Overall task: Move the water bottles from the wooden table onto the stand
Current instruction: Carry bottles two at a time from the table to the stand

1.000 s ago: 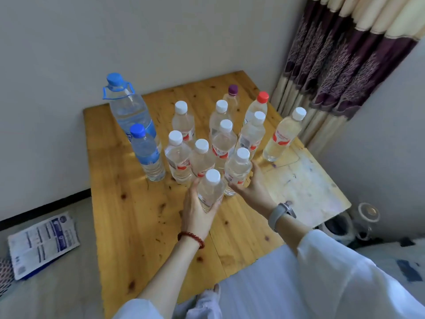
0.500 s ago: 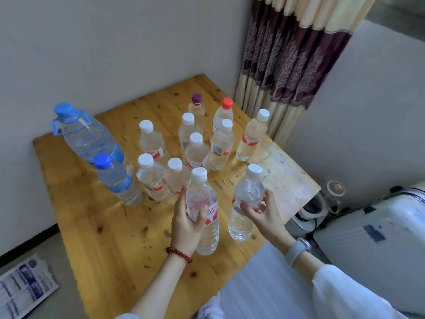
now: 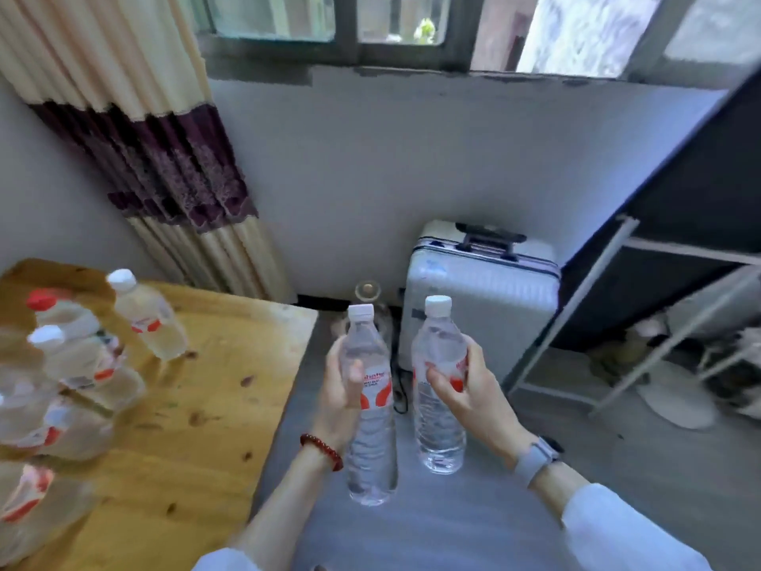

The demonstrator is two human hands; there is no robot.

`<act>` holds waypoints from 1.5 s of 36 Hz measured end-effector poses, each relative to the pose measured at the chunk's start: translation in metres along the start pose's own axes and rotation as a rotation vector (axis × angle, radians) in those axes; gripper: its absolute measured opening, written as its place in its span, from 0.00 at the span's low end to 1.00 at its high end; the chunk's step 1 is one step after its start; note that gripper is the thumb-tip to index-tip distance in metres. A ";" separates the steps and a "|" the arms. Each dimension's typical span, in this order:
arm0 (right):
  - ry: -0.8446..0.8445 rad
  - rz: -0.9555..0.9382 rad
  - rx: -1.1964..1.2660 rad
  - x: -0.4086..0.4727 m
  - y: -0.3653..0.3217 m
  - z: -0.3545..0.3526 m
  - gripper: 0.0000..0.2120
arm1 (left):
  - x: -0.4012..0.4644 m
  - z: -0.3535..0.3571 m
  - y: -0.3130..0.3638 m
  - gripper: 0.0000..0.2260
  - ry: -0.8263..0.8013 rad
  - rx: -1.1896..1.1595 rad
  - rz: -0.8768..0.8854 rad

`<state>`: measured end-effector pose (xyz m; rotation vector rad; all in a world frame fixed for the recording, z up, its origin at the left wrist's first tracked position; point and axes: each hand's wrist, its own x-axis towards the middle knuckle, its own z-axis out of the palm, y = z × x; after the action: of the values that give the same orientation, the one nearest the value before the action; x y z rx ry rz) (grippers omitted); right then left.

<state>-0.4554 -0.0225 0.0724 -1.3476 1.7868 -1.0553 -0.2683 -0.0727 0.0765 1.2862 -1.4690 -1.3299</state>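
My left hand (image 3: 344, 385) grips a clear white-capped water bottle (image 3: 370, 443) round its middle, upright, in the air over the grey floor. My right hand (image 3: 469, 389) grips a second such bottle (image 3: 438, 335) beside it, a little higher. Both bottles are off the wooden table (image 3: 214, 405), which fills the lower left. Several more bottles stand on it, blurred, among them a white-capped one (image 3: 146, 317) and a red-capped one (image 3: 57, 309). A stand with white metal bars (image 3: 584, 298) is at the right.
A silver suitcase (image 3: 482, 290) stands against the wall straight ahead. A striped curtain (image 3: 164, 166) hangs at the upper left beside a window (image 3: 391, 22). Clutter and a white round base (image 3: 675, 401) lie under the stand.
Both hands have lifted their bottles off the table and carried them to the right. The view has swung right, from the table to the suitcase and stand.
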 end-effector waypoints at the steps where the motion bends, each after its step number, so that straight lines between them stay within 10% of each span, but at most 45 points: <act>1: 0.038 0.024 -0.014 -0.008 0.012 -0.025 0.30 | -0.001 0.028 0.005 0.37 -0.054 0.019 0.005; 12: 0.442 0.305 0.032 -0.132 0.148 -0.284 0.18 | -0.064 0.355 0.054 0.25 -0.590 0.174 0.106; 18: 0.651 0.454 0.126 -0.202 0.198 -0.395 0.28 | -0.104 0.508 0.088 0.27 -0.858 0.188 0.232; 25: 0.838 0.555 0.126 -0.255 0.241 -0.501 0.40 | -0.145 0.671 0.100 0.23 -0.964 0.277 0.319; 34: 1.136 0.741 0.036 -0.327 0.333 -0.680 0.19 | -0.213 0.911 0.136 0.23 -1.259 0.230 0.402; 54: 1.479 0.998 0.114 -0.571 0.534 -1.006 0.28 | -0.487 1.350 0.167 0.25 -1.643 0.372 0.455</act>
<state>-1.4101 0.8209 0.0805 0.8050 2.7054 -1.5274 -1.4980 0.6866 0.0551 -0.3637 -2.8852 -1.8378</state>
